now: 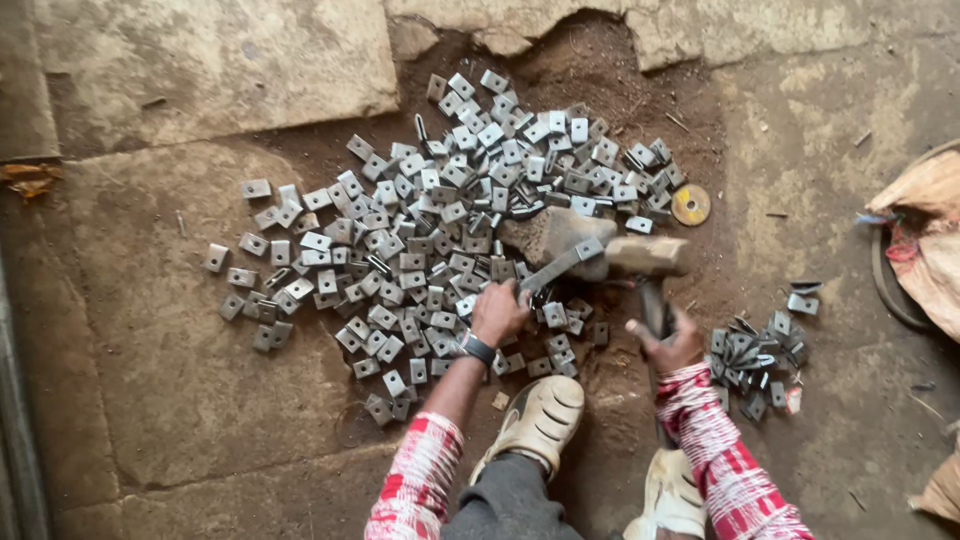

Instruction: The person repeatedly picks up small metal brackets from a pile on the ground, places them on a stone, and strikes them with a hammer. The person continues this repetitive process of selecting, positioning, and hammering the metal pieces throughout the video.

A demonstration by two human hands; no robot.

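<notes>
The left hand [497, 312] is pinching the near end of a flat metal strip [560, 265], which is lying out from the fingers onto a stone block [545, 235]. The right hand [668, 340] is closing tightly around the handle of a hammer [648, 257]; its head is hanging just beside the strip's far end. Small metal plates [420, 220] are lying around the block, and a smaller heap [755, 350] is lying beside the right hand.

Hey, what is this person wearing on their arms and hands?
Both arms wear long sleeves in a red, white and pink checked pattern, pushed back from the wrists. The left hand is bare, with a dark band, likely a watch, on its wrist. The right hand is bare too, with no glove or band visible.
</notes>
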